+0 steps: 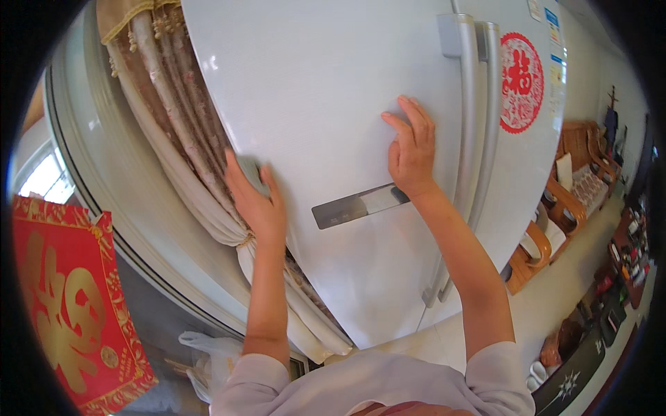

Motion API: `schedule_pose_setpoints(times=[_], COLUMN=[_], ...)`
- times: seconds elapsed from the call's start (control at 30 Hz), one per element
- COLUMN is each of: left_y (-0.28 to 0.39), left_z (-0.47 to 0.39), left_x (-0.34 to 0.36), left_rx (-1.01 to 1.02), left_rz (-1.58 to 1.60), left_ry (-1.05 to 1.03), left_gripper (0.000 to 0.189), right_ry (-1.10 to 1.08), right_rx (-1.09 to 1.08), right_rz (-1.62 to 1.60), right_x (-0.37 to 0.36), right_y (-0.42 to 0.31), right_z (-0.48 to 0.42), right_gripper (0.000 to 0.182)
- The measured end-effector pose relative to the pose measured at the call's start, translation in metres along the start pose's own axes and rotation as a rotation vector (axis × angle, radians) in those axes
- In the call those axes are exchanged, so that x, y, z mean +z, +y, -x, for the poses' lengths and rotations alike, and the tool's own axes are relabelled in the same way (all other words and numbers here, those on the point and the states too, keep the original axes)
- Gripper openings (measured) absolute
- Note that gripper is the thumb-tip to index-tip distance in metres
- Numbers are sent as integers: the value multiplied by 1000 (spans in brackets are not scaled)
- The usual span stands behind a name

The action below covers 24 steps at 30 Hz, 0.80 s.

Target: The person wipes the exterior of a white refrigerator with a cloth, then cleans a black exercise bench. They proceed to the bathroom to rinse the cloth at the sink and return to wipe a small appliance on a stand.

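A white double-door refrigerator (322, 104) stands right in front of me. My left hand (257, 205) is at its left door edge, curled around a grey-green pad or cloth (252, 174) that is pressed near the door surface; the fingers partly hide it. Over the same door, left of the handles, is my right hand (413, 151), holding nothing, fingers spread and bent. Whether its fingertips touch the door I cannot tell. Below the right wrist runs a dark display panel (338, 212). Two long silver handles (468, 114) rise side by side at the door seam.
A tied curtain (177, 135) hangs close along the refrigerator's left side, beside a pale door frame (130, 156). At far left is a red and gold hanging (67, 307), with a white plastic bag (216, 359) near it. Wooden armchairs (572, 203) and a cluttered table (632, 255) stand right.
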<state>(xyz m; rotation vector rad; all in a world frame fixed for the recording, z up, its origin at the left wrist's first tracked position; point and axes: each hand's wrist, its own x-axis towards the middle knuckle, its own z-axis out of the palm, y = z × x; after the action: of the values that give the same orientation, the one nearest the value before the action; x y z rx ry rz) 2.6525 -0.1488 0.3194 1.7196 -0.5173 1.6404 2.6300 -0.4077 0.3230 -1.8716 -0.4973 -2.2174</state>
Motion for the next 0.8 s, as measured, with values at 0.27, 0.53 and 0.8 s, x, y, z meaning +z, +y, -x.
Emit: schedule_pose_setpoints(times=[0.27, 0.53, 0.8], left_y=[-40, -90, -9], left_z=[135, 172, 133], left_x=[-46, -89, -87], left_rx=[-314, -1369, -1647], left_rz=[-86, 1292, 1709], left_ry=[-457, -690, -340], left_gripper=[47, 38, 41], right_ry=[-54, -97, -402], right_rx=[78, 301, 838], right_rz=[67, 39, -215], right_x=[6, 6, -60], right_y=[-30, -92, -163], right_z=[16, 61, 172], right_gripper=[61, 52, 40])
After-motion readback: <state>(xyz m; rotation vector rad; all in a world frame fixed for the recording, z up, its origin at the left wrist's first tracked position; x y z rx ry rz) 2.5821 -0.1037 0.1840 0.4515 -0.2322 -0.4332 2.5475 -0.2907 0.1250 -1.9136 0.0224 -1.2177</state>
